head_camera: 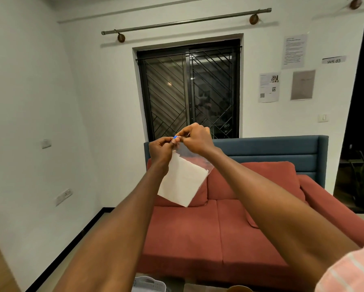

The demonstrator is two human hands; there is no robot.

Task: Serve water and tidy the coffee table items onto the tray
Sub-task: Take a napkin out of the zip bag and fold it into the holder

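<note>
Both hands are raised in the air before the red sofa [198, 232]. The left hand [161, 151] and the right hand [196, 139] pinch with curled fingers the top edge of a clear plastic bag [189, 163], at its blue zip slider [175, 137]. Inside the bag sit folded white napkins [182, 182]. The bag hangs down, tilted, well above the sofa seat.

White basket [149, 284] cut off by bottom edge, wall notices [293, 51] too blurred to read, striped sleeve [349, 272] partly out of frame
</note>
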